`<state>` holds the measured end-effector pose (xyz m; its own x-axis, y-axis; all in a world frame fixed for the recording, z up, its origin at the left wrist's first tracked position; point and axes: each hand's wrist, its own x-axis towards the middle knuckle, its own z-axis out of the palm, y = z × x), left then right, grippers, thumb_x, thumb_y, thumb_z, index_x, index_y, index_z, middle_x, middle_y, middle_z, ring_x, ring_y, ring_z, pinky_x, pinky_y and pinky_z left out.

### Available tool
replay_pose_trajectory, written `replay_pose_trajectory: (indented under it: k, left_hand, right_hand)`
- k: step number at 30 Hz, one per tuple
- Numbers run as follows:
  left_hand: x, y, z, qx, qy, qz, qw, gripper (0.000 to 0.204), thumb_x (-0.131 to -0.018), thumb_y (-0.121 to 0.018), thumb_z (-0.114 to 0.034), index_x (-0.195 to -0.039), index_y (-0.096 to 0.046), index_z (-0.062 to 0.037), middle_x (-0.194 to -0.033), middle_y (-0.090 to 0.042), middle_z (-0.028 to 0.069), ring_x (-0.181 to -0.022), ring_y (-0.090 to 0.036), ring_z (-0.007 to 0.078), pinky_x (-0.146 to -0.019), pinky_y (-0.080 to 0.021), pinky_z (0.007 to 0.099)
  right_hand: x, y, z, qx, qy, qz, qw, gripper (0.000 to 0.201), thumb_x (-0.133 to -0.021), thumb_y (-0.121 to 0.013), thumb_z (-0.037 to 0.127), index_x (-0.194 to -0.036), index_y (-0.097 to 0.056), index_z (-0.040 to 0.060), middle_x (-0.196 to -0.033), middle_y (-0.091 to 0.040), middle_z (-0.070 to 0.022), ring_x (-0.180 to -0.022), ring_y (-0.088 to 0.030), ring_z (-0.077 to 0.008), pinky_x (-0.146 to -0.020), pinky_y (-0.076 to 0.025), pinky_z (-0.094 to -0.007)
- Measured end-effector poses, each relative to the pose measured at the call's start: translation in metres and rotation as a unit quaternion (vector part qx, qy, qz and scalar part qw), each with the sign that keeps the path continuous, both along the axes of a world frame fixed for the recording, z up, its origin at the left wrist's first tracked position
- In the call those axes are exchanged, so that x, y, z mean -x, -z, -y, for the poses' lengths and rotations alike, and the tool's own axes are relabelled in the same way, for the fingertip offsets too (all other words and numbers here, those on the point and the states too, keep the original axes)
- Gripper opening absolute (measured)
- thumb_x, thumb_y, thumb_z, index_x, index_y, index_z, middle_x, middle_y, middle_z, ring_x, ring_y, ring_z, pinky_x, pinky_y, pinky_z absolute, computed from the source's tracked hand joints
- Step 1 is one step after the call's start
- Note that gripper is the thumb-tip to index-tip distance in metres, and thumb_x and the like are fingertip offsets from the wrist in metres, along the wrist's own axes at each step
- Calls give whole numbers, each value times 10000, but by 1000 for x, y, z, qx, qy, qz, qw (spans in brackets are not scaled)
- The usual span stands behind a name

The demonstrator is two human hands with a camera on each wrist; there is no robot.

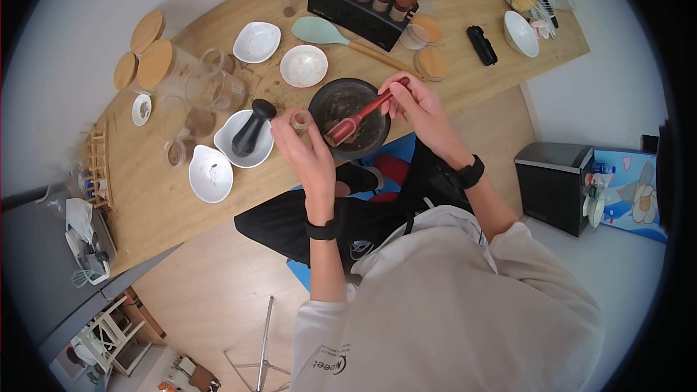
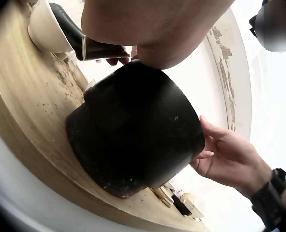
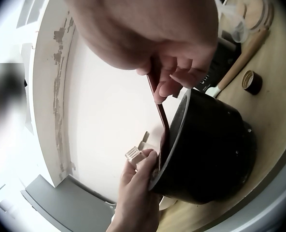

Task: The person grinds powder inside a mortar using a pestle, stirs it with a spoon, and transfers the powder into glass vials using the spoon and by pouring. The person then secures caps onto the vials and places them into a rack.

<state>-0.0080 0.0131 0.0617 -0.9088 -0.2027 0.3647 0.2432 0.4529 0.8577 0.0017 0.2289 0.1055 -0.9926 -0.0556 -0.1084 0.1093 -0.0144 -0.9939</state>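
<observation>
My right hand pinches the handle of a red spoon, whose bowl end is down inside a black mortar. Brown bits coat the mortar's inner floor. At the mortar's left rim my left hand holds a small clear glass jar, its uncapped mouth facing up; the right wrist view shows its threaded neck. The left wrist view is mostly filled by the mortar's dark outer wall. A black pestle leans in a white bowl left of the left hand.
Behind the mortar stand a red-rimmed dish, a green spatula and a black rack of brown-capped jars. Spouted white bowls and glass canisters with wooden lids are at left. A brown cap lies behind the mortar.
</observation>
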Motion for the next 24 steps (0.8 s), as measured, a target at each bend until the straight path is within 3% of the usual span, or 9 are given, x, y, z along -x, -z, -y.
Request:
replay_pose_trajectory:
  k: [1,8,16,24]
  left_hand:
    - [0,-1,-1,-12,2,5,1000,188,-967,-628,56,-1146,-581,26,-1056,-574,177,-1025,-549,388,-929,-436,481]
    - [1,-4,3,27,14,-23,999,195,-941,-647,54,-1124,-613,1,-1055,-580,166,-1025,-553,387,-921,-438,478]
    - [2,-23,0,144,51,-51,987,339,-854,-717,63,-1152,-755,-93,-1021,-602,101,-972,-572,318,-894,-448,451]
    - [8,-32,-12,162,68,-71,982,379,-807,-722,88,-1137,-780,-90,-993,-616,90,-970,-582,307,-893,-451,441]
  right_hand:
    - [0,0,0,11,4,14,1000,277,-1170,-490,302,-1175,-655,80,-910,-661,18,-804,-571,-42,-690,-428,-198]
    - [-9,5,-3,56,67,74,993,303,-1173,-490,347,-1169,-643,86,-902,-627,29,-791,-541,-36,-697,-410,-203]
    - [-19,-17,-21,106,154,3,982,316,-1178,-481,344,-1186,-633,67,-920,-631,-6,-810,-553,-74,-698,-425,-231]
    - [-21,-32,-27,67,148,-26,986,309,-1174,-498,325,-1176,-648,55,-908,-629,6,-791,-546,-54,-676,-403,-217]
